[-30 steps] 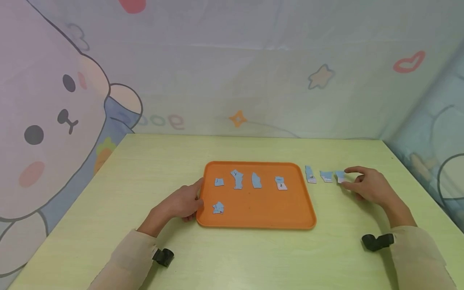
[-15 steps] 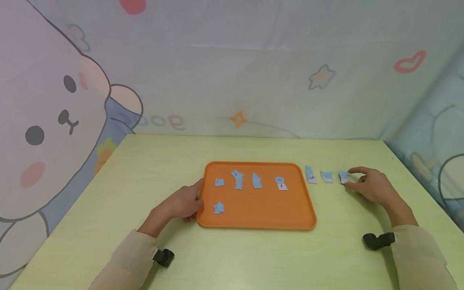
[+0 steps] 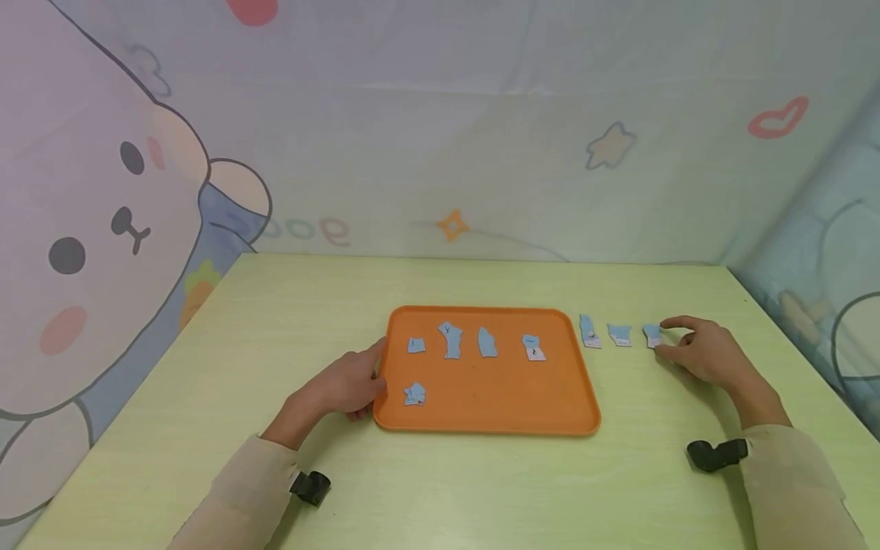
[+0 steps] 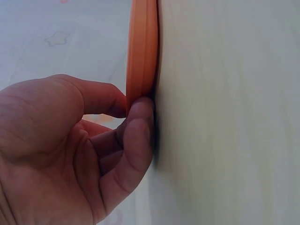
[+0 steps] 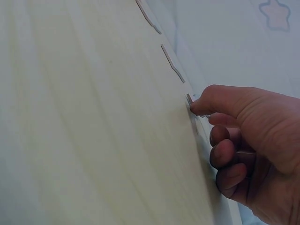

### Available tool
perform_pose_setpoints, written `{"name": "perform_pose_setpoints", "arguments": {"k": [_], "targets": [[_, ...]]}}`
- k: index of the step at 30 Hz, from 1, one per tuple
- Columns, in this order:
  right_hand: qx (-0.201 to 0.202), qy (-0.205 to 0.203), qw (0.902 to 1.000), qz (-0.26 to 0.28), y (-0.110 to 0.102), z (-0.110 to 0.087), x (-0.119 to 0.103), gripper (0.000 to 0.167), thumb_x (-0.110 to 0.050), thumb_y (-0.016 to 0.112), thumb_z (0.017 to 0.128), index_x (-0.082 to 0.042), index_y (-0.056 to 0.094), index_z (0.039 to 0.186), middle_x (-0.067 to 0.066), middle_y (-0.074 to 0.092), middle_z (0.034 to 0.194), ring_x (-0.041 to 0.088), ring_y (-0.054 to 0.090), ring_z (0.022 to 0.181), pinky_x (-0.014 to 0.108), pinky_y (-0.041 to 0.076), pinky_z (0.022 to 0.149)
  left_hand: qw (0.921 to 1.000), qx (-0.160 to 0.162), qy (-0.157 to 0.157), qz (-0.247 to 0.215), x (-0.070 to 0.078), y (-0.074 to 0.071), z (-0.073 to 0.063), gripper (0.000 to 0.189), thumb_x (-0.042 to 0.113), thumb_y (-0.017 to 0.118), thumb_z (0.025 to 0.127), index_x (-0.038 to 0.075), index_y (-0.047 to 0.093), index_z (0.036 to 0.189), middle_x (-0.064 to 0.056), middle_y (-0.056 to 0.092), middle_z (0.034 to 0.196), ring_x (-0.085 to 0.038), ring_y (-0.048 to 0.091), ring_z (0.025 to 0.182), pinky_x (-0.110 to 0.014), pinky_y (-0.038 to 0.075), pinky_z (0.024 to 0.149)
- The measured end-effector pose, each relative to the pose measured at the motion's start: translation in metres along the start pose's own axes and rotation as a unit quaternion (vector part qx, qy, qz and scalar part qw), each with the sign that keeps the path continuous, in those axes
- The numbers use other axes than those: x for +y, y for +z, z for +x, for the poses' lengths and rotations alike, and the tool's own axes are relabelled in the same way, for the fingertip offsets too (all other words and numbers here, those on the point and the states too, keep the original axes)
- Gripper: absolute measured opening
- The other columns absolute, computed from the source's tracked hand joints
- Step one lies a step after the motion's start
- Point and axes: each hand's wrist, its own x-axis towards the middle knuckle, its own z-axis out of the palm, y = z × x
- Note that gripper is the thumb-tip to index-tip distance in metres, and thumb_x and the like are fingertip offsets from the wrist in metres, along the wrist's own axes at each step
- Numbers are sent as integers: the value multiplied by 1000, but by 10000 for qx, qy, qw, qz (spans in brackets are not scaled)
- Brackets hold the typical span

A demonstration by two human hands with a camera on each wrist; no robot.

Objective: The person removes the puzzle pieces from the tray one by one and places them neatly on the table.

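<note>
My left hand [image 3: 352, 382] grips the left rim of an orange tray [image 3: 481, 412], thumb on top and fingers curled beneath, as the left wrist view shows. Flat on the table to the tray's right, a small blue-and-white jigsaw puzzle piece [image 3: 652, 336] sits between the thumb and index finger of my right hand [image 3: 704, 351]. In the right wrist view the thumb [image 5: 206, 101] touches that piece's near edge; the other fingers are curled in. Two similar pieces, one notched [image 3: 620, 334] and one tall [image 3: 588, 331], lie in a row left of it.
Several light blue puzzle pieces lie spread on the tray, among them a forked one [image 3: 451, 341] and a blue-and-white one [image 3: 533, 348]. The pale yellow-green table [image 3: 481, 489] ends at a cartoon-printed cloth backdrop [image 3: 440, 137] behind and at the sides.
My right hand has shifted slightly to the right with its puzzle piece, widening the gap to the neighbouring piece. Since half a second ago almost nothing has moved. The left hand stays on the tray.
</note>
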Motion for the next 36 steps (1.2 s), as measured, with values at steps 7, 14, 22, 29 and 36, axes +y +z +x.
{"name": "perform_pose_setpoints", "arguments": {"k": [7,14,22,29,36], "targets": [[-13,-16,10000,31,1,1,2,58,-29,69,100,8,54,143,-2,58,64,12,53,53,29,40,53,10000,14,5,-1,-1,1,0,75,4,46,100,1,16,169,-4,60,60,-16,57,49,-29,52,49],[40,-112,9999,-93,2,1,4,62,-31,68,101,9,53,145,-2,56,64,10,46,54,29,37,54,10000,20,-55,-4,-1,1,1,75,5,47,101,2,16,169,-5,60,61,-16,58,49,-29,52,50],[178,-204,9996,58,-9,-4,-10,65,-35,67,102,5,50,151,1,59,65,12,46,53,31,38,55,10000,-3,24,-51,-1,0,0,75,4,46,100,2,15,169,-5,61,61,-16,58,49,-30,52,49],[574,-517,9969,124,-16,-6,-37,63,-36,70,101,1,54,149,6,63,70,15,51,51,31,42,56,10000,-10,24,-76,0,0,-1,75,4,46,100,2,16,169,-5,59,60,-16,57,49,-29,50,49],[852,-790,9929,247,-15,-11,-67,56,-32,74,99,-3,60,145,7,65,72,14,51,50,30,43,56,10000,0,34,-86,-2,0,0,75,4,47,100,2,17,169,-4,58,60,-16,57,49,-30,51,48]]}}
